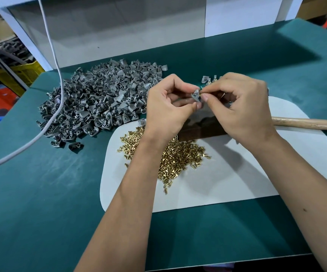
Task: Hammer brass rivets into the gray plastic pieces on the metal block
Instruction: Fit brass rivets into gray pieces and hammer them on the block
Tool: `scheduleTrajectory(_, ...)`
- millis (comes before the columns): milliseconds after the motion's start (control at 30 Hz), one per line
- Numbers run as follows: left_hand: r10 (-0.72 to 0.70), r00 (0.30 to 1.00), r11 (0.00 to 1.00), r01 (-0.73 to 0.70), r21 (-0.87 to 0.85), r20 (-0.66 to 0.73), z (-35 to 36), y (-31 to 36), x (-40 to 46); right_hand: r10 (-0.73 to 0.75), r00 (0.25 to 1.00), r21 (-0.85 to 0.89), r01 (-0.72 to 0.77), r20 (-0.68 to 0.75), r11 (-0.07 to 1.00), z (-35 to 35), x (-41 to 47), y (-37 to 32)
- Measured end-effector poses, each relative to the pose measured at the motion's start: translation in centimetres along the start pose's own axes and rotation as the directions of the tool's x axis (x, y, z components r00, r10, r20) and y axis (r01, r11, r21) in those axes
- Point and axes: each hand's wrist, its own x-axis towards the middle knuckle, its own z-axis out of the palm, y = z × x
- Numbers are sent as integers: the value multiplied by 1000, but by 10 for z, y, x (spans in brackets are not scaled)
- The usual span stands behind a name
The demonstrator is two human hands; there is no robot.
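Observation:
My left hand (168, 103) pinches one gray plastic piece (196, 95) between thumb and fingers, held up above the table. My right hand (239, 107) meets it from the right, its thumb and forefinger closed on a small brass rivet (200, 93) that touches the piece. Below both hands lies the dark metal block (201, 128), largely hidden by them. A heap of loose brass rivets (180, 156) is spread on the white mat (227, 179) in front of the block. A big pile of gray plastic pieces (99, 99) fills the table's left.
A wooden hammer handle (311, 123) lies across the mat's right edge, its head hidden behind my right hand. A few gray pieces (207, 79) lie behind my hands. A white cable (54, 107) crosses the gray pile. The green table (41, 203) ends at white panels behind.

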Motion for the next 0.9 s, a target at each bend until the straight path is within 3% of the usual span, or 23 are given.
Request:
scheduleTrajectory(100,-14,1000,998,14,-68,6,1,-1,0,32,999,2,-32,-36,999,1,0,1)
scheduleTrajectory(333,-185,977,928,209,-308,106,-7,-2,3,57,996,68,-53,-69,996,1,1,1)
scheduleTrajectory(700,-33,999,979,39,-202,31,-4,0,3,98,992,82,-91,-83,992,4,-1,0)
scheduleTrajectory(900,35,998,997,-30,-73,57,-8,2,2,165,986,113,-164,-7,980,3,0,-1)
